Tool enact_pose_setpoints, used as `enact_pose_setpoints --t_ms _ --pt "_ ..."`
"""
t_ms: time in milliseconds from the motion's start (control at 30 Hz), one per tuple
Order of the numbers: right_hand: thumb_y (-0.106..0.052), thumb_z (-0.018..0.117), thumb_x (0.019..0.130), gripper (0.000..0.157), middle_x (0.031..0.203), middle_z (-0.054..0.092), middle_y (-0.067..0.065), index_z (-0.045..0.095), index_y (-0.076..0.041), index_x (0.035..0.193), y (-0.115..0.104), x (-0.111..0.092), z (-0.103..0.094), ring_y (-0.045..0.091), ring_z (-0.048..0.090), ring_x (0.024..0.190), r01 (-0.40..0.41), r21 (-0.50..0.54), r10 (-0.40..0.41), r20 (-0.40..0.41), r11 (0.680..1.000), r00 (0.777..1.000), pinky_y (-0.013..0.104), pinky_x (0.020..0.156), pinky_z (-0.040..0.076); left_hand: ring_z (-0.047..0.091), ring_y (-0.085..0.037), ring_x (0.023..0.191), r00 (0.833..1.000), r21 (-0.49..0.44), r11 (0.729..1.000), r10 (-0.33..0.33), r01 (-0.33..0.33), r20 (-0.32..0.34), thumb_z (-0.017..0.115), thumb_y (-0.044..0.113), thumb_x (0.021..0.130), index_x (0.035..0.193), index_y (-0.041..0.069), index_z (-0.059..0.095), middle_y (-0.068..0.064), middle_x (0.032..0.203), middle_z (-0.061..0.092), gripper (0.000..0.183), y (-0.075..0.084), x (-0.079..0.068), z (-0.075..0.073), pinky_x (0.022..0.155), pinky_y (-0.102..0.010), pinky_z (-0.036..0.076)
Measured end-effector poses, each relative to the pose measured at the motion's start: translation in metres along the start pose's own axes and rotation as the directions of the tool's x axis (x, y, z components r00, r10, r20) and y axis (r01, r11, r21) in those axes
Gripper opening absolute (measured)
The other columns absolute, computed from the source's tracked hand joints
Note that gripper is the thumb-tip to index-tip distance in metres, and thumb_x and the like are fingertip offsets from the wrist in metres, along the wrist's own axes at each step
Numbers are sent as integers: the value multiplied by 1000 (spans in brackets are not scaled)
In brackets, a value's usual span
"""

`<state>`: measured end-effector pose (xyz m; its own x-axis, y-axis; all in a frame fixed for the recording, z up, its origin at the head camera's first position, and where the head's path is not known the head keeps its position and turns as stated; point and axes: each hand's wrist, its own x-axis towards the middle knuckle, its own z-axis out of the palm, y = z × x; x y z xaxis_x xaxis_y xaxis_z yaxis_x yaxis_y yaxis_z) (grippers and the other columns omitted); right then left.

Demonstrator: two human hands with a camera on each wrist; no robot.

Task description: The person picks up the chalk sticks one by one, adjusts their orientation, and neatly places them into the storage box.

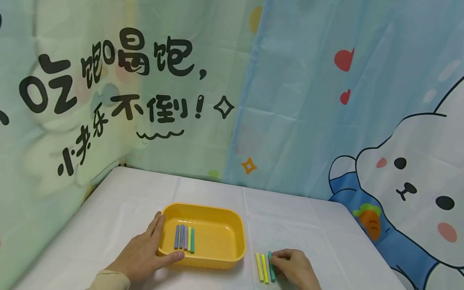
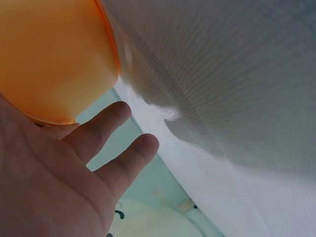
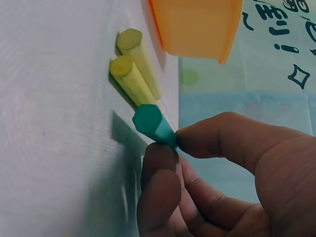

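A yellow plastic tray (image 1: pixel 237 235) stands on the table with several chalk sticks (image 1: pixel 186 238) side by side in its left half: purple-blue ones, a yellow one and a green one. My left hand (image 1: pixel 143 249) rests at the tray's left side, fingers straight along the outer wall and thumb across the front rim. To the right of the tray, my right hand (image 1: pixel 295 266) pinches a green chalk stick (image 3: pixel 150 121) between thumb and fingertips. Just left of that stick lie two yellow chalk sticks (image 1: pixel 264 268), roughly parallel to it. Their six-sided ends show in the right wrist view.
A white cloth covers the table (image 1: pixel 214 191). Behind and beside it hangs a printed curtain (image 1: pixel 297 100) with lettering and a cartoon rabbit. The table's back edge meets this curtain.
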<state>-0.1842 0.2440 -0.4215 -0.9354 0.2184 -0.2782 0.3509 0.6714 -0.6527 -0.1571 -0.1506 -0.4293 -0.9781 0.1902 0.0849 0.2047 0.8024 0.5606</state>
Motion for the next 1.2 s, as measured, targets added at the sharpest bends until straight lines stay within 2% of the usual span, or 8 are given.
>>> enact_pose_setpoints --t_ms 267,667,967,1200 --pt "-21 72 87 31 88 68 9 73 3 107 -3 -1 -4 20 59 75 -29 13 29 -13 999 999 31 64 52 50 -46 130 1000 -7 1000 7 -7 -6 59 78 84 161 -2 14 -20 167 14 120 -1 0 1 109 -58 40" --pt "-20 73 89 36 97 70 10 71 4 115 -14 1 -9 19 65 79 -22 129 20 14 991 1000 35 70 58 51 -45 130 1000 -15 1000 -7 7 4 58 79 83 161 -2 13 -20 167 13 121 -2 1 1 109 -58 39" --pt "-23 74 90 33 90 70 7 72 2 113 -32 -6 -9 20 64 77 43 160 -42 -12 986 999 35 71 59 50 -45 131 1000 -17 1000 -1 1 5 58 79 84 161 -2 12 -21 167 13 121 -1 1 1 110 -57 39" --pt "-22 74 92 34 84 69 7 71 4 113 -44 -9 -7 20 62 75 80 179 -77 -24 981 997 33 70 58 48 -43 134 1000 -26 1000 3 -3 -6 58 79 83 161 -3 10 -22 167 13 123 -1 1 1 112 -55 38"
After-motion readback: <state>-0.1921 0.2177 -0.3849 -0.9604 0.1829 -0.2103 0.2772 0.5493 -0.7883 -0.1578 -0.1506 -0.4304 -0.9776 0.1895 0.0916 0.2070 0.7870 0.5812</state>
